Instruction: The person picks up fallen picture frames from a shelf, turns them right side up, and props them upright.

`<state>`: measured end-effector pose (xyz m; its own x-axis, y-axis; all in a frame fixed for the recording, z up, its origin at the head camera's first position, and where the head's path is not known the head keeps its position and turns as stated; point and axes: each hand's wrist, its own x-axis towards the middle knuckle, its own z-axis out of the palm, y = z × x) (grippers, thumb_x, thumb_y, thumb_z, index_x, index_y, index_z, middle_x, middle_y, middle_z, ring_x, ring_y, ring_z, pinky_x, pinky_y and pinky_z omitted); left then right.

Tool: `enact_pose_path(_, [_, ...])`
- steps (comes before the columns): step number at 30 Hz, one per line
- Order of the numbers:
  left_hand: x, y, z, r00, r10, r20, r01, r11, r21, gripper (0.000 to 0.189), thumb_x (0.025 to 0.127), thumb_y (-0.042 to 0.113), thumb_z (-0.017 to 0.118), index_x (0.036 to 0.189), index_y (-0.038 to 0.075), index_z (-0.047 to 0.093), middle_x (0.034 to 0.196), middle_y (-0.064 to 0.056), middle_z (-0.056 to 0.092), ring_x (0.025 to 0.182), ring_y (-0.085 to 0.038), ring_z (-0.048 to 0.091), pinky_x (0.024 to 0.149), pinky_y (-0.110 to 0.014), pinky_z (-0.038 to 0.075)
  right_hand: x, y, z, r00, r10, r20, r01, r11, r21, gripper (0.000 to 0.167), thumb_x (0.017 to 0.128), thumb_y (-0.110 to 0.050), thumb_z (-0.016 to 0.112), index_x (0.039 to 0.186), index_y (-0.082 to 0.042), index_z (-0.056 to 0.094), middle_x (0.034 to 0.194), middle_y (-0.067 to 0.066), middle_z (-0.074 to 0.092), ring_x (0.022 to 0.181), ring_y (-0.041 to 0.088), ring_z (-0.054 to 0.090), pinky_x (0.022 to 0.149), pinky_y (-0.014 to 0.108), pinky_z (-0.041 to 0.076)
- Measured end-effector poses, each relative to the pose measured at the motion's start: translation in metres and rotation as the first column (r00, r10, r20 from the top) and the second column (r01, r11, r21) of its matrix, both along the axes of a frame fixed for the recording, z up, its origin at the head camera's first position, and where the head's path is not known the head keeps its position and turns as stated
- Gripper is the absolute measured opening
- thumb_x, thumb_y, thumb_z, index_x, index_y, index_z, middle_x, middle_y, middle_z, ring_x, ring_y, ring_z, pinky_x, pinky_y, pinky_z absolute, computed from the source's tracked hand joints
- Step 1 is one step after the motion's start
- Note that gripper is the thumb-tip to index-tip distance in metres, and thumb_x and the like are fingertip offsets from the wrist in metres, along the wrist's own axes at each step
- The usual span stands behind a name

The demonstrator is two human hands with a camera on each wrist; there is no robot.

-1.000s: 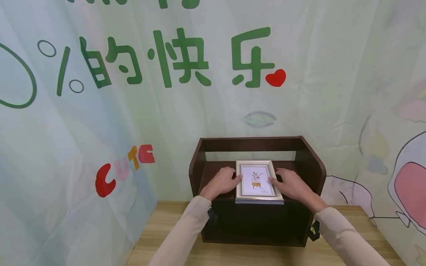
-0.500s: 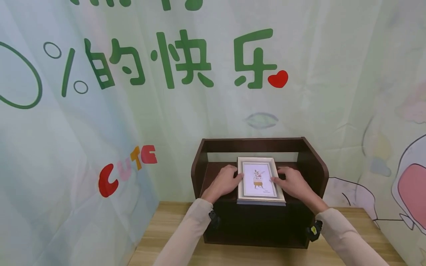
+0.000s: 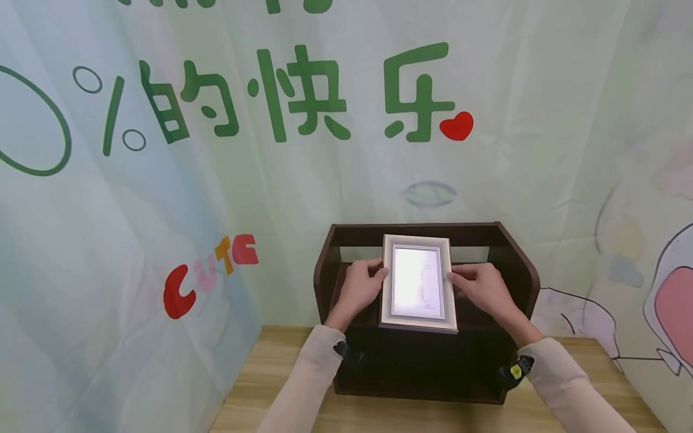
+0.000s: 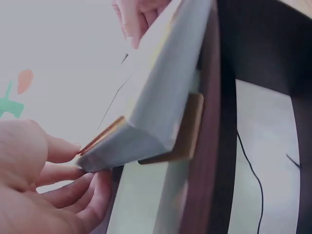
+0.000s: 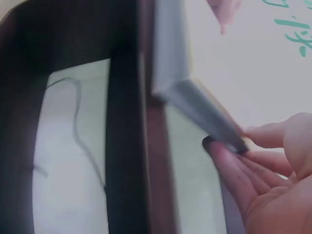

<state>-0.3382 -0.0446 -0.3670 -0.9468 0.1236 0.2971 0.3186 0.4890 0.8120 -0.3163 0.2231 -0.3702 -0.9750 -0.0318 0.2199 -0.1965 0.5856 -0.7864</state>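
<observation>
A picture frame (image 3: 417, 282) with a pale, shiny border is held above the top of a small dark-brown shelf unit (image 3: 352, 236), its far end raised and the face toward the head camera. Glare washes out much of the picture. My left hand (image 3: 361, 285) pinches the frame's left edge, thumb on the front and fingers behind, as the left wrist view also shows. On the opposite edge my right hand (image 3: 484, 288) pinches likewise; in the right wrist view its fingers (image 5: 243, 175) curl beneath the frame. A brown flat piece (image 4: 180, 131) shows behind the frame in the left wrist view.
The shelf unit has raised sides and a back rail, with a dark lower compartment. It stands on a wood-grain table (image 3: 281, 373) close to a printed cloth backdrop (image 3: 292, 198). Dark devices sit on the left wrist (image 3: 349, 355) and right wrist (image 3: 514, 373).
The picture frame lay nearly flat on the unit's top; both hands have tilted its far end up toward the head camera. Glare now covers the picture.
</observation>
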Motion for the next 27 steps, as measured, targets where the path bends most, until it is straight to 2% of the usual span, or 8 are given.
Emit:
enact_pose_path(4, [0.002,-0.001,0.006,1.0,0.023,-0.012,-0.022,0.995,0.095,0.035,0.103,0.018,0.068,0.135,0.005,0.071,0.123,-0.014,0.077,0.102,-0.022,0.07,0.091,-0.039,0.064,0.004,0.004,0.009,0.999,0.014,0.05,-0.01,0.997,-0.07,0.048,0.104,-0.028,0.067,0.144,0.0,0.062,0.139,0.026,0.068,0.106,0.03,0.078,0.094,0.043,0.064])
enact_pose_path(7, [0.003,-0.002,0.011,0.999,0.031,-0.023,-0.028,0.99,0.138,0.034,0.101,0.018,0.072,0.132,0.006,0.073,0.12,-0.013,0.078,0.097,-0.02,0.068,0.088,-0.035,0.064,0.008,0.005,0.014,0.999,0.031,0.038,-0.026,0.992,-0.125,0.052,0.104,-0.03,0.068,0.147,-0.002,0.061,0.142,0.024,0.066,0.111,0.032,0.077,0.095,0.043,0.063])
enact_pose_path(12, [0.002,-0.004,0.017,0.998,0.03,-0.061,-0.02,0.987,0.157,0.036,0.1,0.016,0.073,0.134,0.006,0.072,0.123,-0.013,0.077,0.103,-0.024,0.071,0.093,-0.038,0.064,0.01,0.003,0.019,0.999,0.032,-0.015,-0.034,0.984,-0.174,0.053,0.102,-0.031,0.071,0.147,-0.005,0.061,0.14,0.023,0.068,0.111,0.034,0.077,0.089,0.037,0.065])
enact_pose_path(19, [-0.001,-0.006,0.018,0.994,0.023,-0.104,-0.002,0.981,0.193,0.035,0.098,0.011,0.074,0.132,0.004,0.071,0.123,-0.015,0.077,0.109,-0.029,0.075,0.094,-0.04,0.064,0.01,-0.001,0.019,0.995,-0.027,-0.096,0.011,0.987,-0.16,0.051,0.1,-0.032,0.073,0.145,-0.008,0.064,0.138,0.019,0.07,0.12,0.035,0.074,0.089,0.031,0.065])
enact_pose_path(27, [-0.003,-0.008,0.019,0.989,0.002,-0.15,0.03,0.977,0.211,0.035,0.097,0.008,0.074,0.132,0.004,0.069,0.125,-0.016,0.077,0.114,-0.03,0.075,0.097,-0.044,0.063,0.007,-0.001,0.013,0.976,-0.056,-0.21,0.027,0.99,-0.139,0.049,0.098,-0.033,0.076,0.138,-0.006,0.068,0.134,0.018,0.073,0.12,0.035,0.074,0.087,0.019,0.062])
